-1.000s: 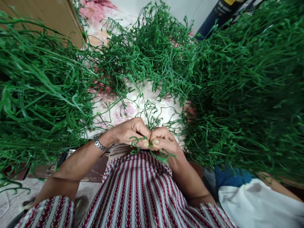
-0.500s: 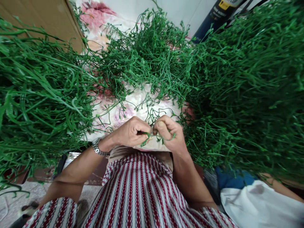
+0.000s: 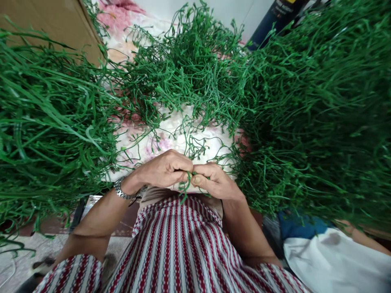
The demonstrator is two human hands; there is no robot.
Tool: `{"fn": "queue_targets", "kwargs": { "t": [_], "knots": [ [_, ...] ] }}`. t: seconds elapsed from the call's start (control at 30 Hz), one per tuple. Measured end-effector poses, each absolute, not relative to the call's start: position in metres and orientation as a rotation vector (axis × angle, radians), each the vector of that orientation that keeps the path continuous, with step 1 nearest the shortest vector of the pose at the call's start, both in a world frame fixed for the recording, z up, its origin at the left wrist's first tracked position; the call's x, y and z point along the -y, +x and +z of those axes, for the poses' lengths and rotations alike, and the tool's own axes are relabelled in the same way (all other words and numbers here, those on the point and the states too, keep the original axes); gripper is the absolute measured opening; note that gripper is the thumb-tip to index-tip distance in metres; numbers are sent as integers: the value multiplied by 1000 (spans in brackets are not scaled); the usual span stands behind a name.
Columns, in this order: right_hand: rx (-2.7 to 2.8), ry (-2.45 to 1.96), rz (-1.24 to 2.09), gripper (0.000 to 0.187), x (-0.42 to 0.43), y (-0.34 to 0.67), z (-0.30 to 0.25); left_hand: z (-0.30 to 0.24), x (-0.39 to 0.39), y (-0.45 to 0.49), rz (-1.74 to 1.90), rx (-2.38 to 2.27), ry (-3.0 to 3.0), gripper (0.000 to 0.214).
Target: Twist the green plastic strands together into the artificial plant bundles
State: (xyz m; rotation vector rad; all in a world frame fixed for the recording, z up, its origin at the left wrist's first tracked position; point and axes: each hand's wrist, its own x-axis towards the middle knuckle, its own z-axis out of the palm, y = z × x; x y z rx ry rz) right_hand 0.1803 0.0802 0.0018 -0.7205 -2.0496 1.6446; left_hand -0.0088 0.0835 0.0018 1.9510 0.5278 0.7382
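Observation:
My left hand (image 3: 166, 169), with a metal-band watch (image 3: 120, 189) at its wrist, is closed in a pinch on a thin green artificial stem (image 3: 184, 188). A loop of that stem hangs below the fingertips. Against it, my right hand (image 3: 218, 182) is closed too, thumb and forefinger pinched on green stem pieces at the same spot. The fingertips of both hands touch, and the join between the pieces is hidden. Just beyond the knuckles, a few loose green stems (image 3: 195, 147) with small forked tips lie on the floral cloth (image 3: 171, 126).
Large heaps of green stems rise at the left (image 3: 55, 122), the back (image 3: 195, 65) and the right (image 3: 311, 130). A cardboard box (image 3: 51, 28) stands back left, a dark blue cylinder (image 3: 273, 24) back right. Another person's white garment (image 3: 336, 260) shows at lower right.
My right hand has moved in to the left and turned, so its fingertips now meet those of my left hand. The piece seen across my right fingers is now mostly hidden.

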Motion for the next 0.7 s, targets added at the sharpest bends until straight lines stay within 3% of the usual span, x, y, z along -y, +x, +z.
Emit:
{"fn": "queue_targets", "kwargs": {
  "t": [0.43, 0.7],
  "knots": [
    [1649, -127, 1941, 37, -78, 175, -7, -3, -80, -10, 702, -326, 1419, 30],
    [1750, -766, 1493, 27, -74, 184, 18, 8, -78, -5, 937, -869, 1417, 30]
  ]
}}
